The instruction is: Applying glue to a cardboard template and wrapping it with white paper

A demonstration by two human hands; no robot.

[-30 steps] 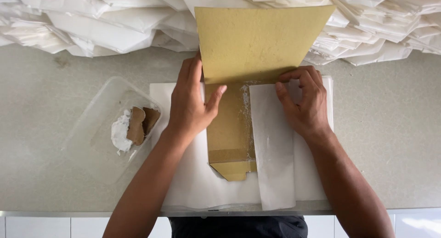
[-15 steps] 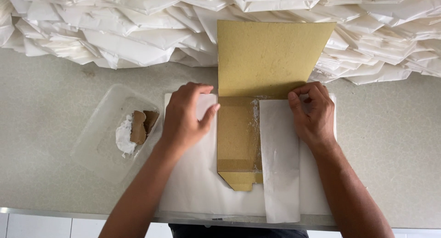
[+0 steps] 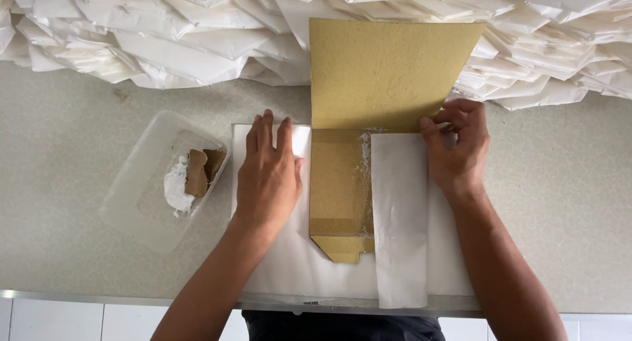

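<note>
A white paper sheet lies on the counter with a tan cardboard template on it. The template's wide upper part stands up against the paper pile. A white paper strip is folded over the template's right side. My left hand lies flat, fingers together, pressing the sheet left of the template. My right hand pinches the strip's top right corner at the cardboard's lower edge.
A clear plastic tub at the left holds white paste and a brown cardboard scrap. A big heap of folded white paper bags fills the back. The speckled counter ends at a metal front edge.
My left hand slid left off the cardboard and flattened onto the white sheet. My right hand stays at the strip's top corner. The view shifted slightly.
</note>
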